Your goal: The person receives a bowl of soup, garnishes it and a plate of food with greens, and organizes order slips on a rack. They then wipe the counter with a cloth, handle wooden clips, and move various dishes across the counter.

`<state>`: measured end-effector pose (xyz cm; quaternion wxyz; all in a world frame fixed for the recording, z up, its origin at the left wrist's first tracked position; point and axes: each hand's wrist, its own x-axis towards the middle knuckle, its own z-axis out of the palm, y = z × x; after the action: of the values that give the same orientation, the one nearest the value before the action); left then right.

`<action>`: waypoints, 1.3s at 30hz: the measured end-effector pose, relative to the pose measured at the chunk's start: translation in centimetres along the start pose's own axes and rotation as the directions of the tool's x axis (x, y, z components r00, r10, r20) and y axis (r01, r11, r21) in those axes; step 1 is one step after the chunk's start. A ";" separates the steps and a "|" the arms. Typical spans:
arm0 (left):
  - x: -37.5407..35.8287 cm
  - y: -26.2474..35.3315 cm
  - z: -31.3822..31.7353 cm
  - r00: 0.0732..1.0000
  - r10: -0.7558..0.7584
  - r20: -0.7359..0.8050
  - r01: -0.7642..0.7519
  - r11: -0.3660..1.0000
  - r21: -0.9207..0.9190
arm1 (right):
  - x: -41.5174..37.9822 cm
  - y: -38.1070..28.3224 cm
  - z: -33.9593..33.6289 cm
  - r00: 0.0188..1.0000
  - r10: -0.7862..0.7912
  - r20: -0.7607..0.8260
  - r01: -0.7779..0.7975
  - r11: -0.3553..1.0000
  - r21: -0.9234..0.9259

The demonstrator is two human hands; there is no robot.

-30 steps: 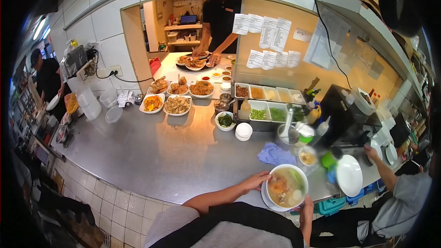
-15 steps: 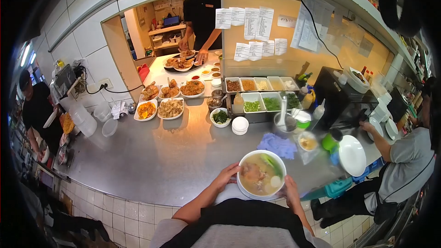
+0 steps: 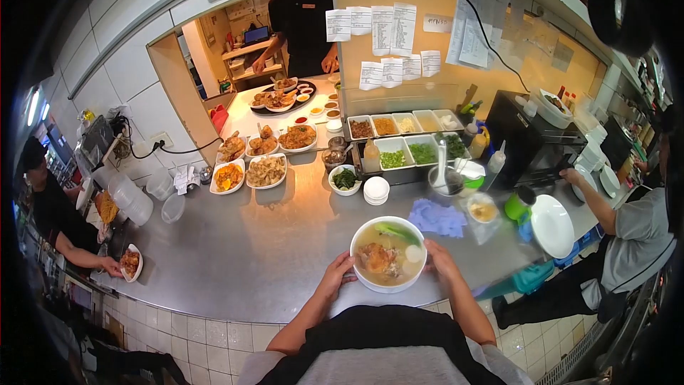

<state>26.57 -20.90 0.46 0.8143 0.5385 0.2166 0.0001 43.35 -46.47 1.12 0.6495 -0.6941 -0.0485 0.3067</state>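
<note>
Gripped at opposite sides by the left hand (image 3: 336,276) and right hand (image 3: 442,259), the broth-filled bowl (image 3: 388,289) looks heavy, spillable and slick, best held level under its rim.

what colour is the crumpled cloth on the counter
Light blue-violet cloth, best seen in the head view.

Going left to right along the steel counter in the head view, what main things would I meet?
Red-brown food, orange food, pale fried food, greens, soup bowl, blue cloth, green cup, oval plate.
</note>
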 end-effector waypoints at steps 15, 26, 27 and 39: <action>-0.2 -0.6 -0.5 0.998 0.051 -0.022 -0.047 0.985 0.165 | 7.5 -4.9 -0.2 0.978 -0.120 0.173 0.193 0.835 -0.515; 0.6 -3.6 -1.9 0.602 0.517 -0.608 -0.443 0.850 0.284 | 16.4 -20.3 -6.6 0.761 -0.581 0.289 0.545 0.330 -0.771; 0.5 -3.4 -1.4 0.587 0.534 -0.609 -0.402 0.845 0.353 | 17.7 -20.7 -6.3 0.764 -0.568 0.307 0.553 0.330 -0.765; 1.1 -2.8 -0.7 0.498 0.522 -0.693 -0.274 0.852 0.445 | 33.4 -15.9 5.2 0.713 -0.353 0.605 0.608 -0.118 -0.785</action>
<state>26.66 -21.24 -2.62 0.5240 0.6242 0.4209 0.3984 73.02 -23.94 3.97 0.0813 -0.8318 -0.5491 -0.0002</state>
